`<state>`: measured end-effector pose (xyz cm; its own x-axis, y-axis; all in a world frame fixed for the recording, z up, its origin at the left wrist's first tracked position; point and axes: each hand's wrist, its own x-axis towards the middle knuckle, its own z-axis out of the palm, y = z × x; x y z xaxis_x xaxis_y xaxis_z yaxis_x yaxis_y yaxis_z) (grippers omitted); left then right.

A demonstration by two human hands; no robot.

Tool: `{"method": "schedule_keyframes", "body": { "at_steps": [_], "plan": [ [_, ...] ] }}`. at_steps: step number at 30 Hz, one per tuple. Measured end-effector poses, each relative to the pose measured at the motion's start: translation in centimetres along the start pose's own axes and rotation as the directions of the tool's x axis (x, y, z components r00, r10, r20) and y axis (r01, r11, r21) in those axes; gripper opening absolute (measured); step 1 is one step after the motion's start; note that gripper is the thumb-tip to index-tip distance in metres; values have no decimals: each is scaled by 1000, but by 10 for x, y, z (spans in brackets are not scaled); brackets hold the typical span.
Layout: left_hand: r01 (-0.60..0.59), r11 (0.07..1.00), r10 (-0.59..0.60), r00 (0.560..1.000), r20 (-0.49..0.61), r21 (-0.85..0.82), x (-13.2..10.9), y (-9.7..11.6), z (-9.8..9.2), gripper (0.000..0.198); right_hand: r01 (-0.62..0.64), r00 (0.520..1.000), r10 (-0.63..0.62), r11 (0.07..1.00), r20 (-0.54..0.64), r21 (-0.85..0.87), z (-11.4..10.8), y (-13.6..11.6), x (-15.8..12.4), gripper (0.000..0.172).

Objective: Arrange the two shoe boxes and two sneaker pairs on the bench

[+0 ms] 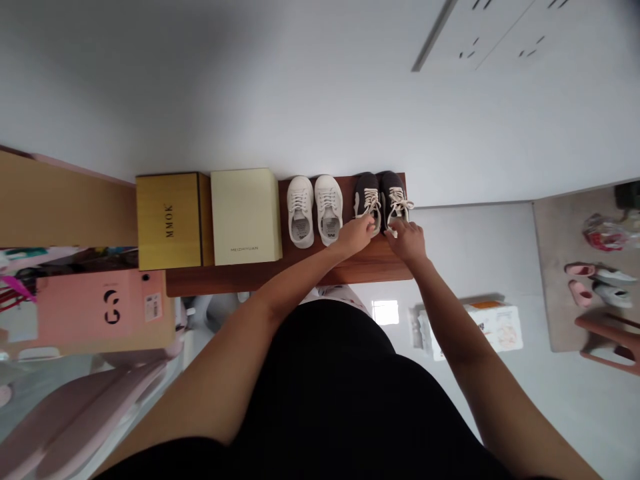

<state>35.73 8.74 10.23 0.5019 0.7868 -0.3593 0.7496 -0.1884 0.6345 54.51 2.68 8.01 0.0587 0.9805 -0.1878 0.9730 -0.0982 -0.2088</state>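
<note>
Two dark brown sneakers with cream laces stand side by side at the right end of a wooden shelf (370,267), toes toward the wall. My left hand (357,233) is closed at the heel of the left dark sneaker (367,191). At the heel of the right dark sneaker (393,190), my right hand (407,241) is closed too, thumb and fingers pinched on its back edge. To the left is a pair of white sneakers, a left one (300,200) and a right one (328,200), which neither hand touches.
Left of the white sneakers sit a cream box (245,213) and a gold box (167,220). A pink box (95,307) is lower left. A white package (500,327) lies on the floor at right, with pink shoes (580,293) farther off. The wall (300,87) runs behind the shelf.
</note>
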Motion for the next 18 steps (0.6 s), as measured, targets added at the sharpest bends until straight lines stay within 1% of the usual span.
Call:
{"method": "schedule_keyframes", "body": {
  "at_steps": [2, 4, 6, 7, 8, 9, 10, 11, 13, 14, 15, 17, 18],
  "plan": [
    [-13, 997, 9, 998, -61, -72, -23, -18, -13, 22, 28, 997, -21, 995, -75, 91, 2, -11, -10, 29],
    [-12, 993, 0, 995, -101, -119, -51, -39, -25, 21, 65, 990, -37, 978, -138, 200, 7, -26, -21, 29],
    [43, 990, -61, 990, -131, -137, -82, -63, -35, 23, 72, 989, -30, 951, -144, 300, 16, -45, -32, 30],
    [83, 986, -104, 985, -139, -144, -99, -75, -38, 24, 53, 994, -18, 942, -107, 332, 21, -56, -38, 29],
    [132, 980, -155, 977, -148, -150, -116, -87, -39, 26, 20, 999, -7, 939, -38, 344, 27, -68, -43, 29],
    [185, 970, -210, 966, -152, -159, -133, -99, -40, 28, -14, 998, -6, 942, 60, 335, 32, -80, -49, 27],
    [243, 955, -269, 951, -153, -168, -149, -111, -39, 29, -33, 985, -23, 950, 173, 311, 38, -92, -54, 26],
    [301, 937, -327, 934, -146, -175, -166, -124, -38, 30, -31, 955, -55, 959, 291, 282, 42, -104, -58, 25],
    [408, 894, -429, 898, -93, -187, -199, -153, -36, 29, 10, 865, -127, 972, 485, 236, 50, -128, -66, 22],
    [453, 870, -469, 882, -40, -194, -215, -169, -35, 27, 29, 827, -151, 974, 542, 226, 54, -139, -69, 21],
    [493, 846, -498, 867, 27, -202, -231, -186, -35, 25, 36, 803, -162, 974, 573, 225, 57, -149, -71, 21],
    [564, 793, -548, 826, 134, -229, -260, -222, -40, 17, 12, 791, -167, 966, 588, 258, 64, -172, -73, 20],
    [597, 754, -582, 800, 144, -275, -273, -241, -44, 13, -17, 795, -172, 952, 581, 305, 68, -184, -74, 20]
  ]
}}
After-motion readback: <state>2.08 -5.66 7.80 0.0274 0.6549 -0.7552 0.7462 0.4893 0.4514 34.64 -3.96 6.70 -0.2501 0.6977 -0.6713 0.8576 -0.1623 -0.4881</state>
